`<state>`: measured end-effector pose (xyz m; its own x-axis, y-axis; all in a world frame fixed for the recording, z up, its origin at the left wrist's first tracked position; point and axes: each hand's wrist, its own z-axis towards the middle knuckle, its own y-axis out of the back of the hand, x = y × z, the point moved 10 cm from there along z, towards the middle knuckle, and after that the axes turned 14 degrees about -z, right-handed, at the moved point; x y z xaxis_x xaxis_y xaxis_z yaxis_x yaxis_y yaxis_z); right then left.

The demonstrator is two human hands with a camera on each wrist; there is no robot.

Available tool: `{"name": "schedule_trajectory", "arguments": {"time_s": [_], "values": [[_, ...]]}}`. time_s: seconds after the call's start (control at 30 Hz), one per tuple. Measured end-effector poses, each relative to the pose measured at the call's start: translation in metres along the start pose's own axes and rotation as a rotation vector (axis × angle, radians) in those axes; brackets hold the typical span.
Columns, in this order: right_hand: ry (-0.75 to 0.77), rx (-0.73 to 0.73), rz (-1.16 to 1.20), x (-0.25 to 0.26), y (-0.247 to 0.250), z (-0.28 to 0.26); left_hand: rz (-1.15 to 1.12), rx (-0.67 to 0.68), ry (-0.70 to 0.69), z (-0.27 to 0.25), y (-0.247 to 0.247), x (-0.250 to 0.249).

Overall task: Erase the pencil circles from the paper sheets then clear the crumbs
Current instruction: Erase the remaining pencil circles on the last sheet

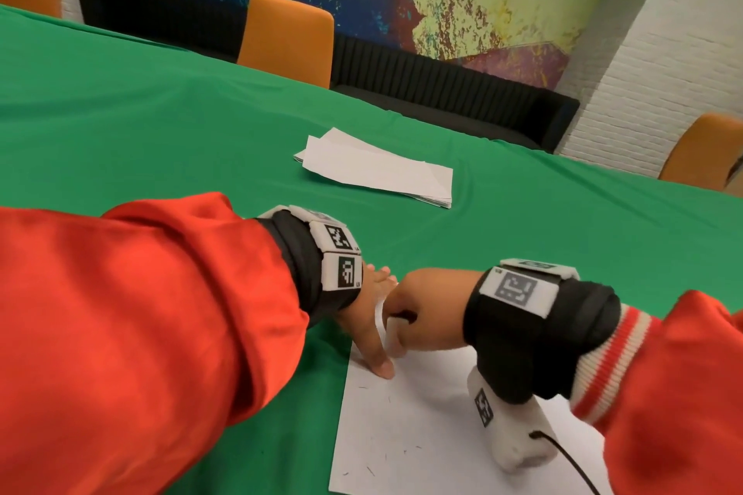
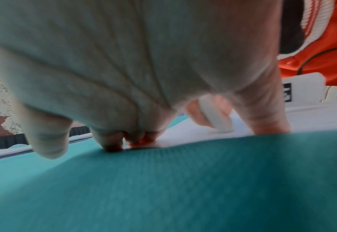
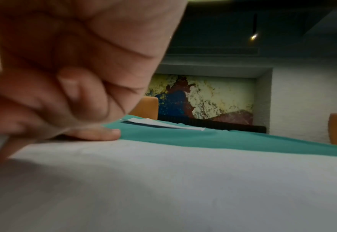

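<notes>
White eraser (image 1: 389, 338) is gripped in curled right hand (image 1: 426, 309), tip on paper sheet (image 1: 422, 434). Sheet is pinned by left hand (image 1: 368, 317), fingers extended flat.

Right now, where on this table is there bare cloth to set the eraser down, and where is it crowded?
Bare green cloth lies left of the paper stack, and between that stack and the hands. More lies right of the near sheet. The sheet's far left corner is crowded: the left hand presses it while the right hand grips the eraser.
</notes>
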<state>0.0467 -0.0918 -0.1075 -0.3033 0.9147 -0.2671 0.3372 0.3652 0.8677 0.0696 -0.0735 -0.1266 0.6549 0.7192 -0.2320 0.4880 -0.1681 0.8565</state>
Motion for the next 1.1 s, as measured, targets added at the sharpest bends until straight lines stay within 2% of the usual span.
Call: {"name": "schedule_trajectory", "arguments": {"time_s": [0.1,0.13,0.17,0.27,0.3,0.33,0.37,0.47,0.63,0.8,0.97,1.1], "values": [[0.019,0.018,-0.016,0.004,-0.002,-0.002,0.012,0.03,-0.011,0.031,-0.016,-0.01],[-0.006,0.008,-0.022,-0.002,0.0,0.001,0.068,0.059,0.038,0.038,-0.025,-0.003],[-0.047,-0.009,-0.03,-0.013,0.002,0.005,0.072,0.013,0.063,0.046,-0.025,0.003],[-0.181,-0.072,-0.046,-0.045,0.008,0.015,-0.072,-0.052,0.084,0.027,-0.01,0.014],[-0.19,-0.072,-0.042,-0.048,0.007,0.016,-0.076,-0.024,0.049,0.02,-0.008,0.01],[-0.176,-0.061,-0.031,-0.046,0.005,0.017,-0.043,-0.004,0.044,0.008,-0.007,0.014],[-0.143,-0.046,-0.014,-0.041,0.003,0.018,-0.027,-0.045,0.018,0.017,-0.006,0.007],[-0.075,0.001,-0.002,-0.027,0.001,0.017,-0.037,0.011,0.053,0.017,-0.012,0.009],[-0.171,-0.061,-0.032,-0.044,0.01,0.027,-0.028,0.003,0.039,0.016,-0.012,0.009],[-0.113,0.041,0.018,-0.034,0.0,0.027,-0.051,0.016,0.034,0.015,-0.01,0.009],[-0.182,-0.034,0.017,-0.044,0.009,0.034,-0.051,0.026,0.046,0.018,-0.014,0.012],[-0.132,0.046,0.037,-0.032,0.001,0.031,-0.072,0.001,-0.009,0.012,-0.008,0.002]]}}
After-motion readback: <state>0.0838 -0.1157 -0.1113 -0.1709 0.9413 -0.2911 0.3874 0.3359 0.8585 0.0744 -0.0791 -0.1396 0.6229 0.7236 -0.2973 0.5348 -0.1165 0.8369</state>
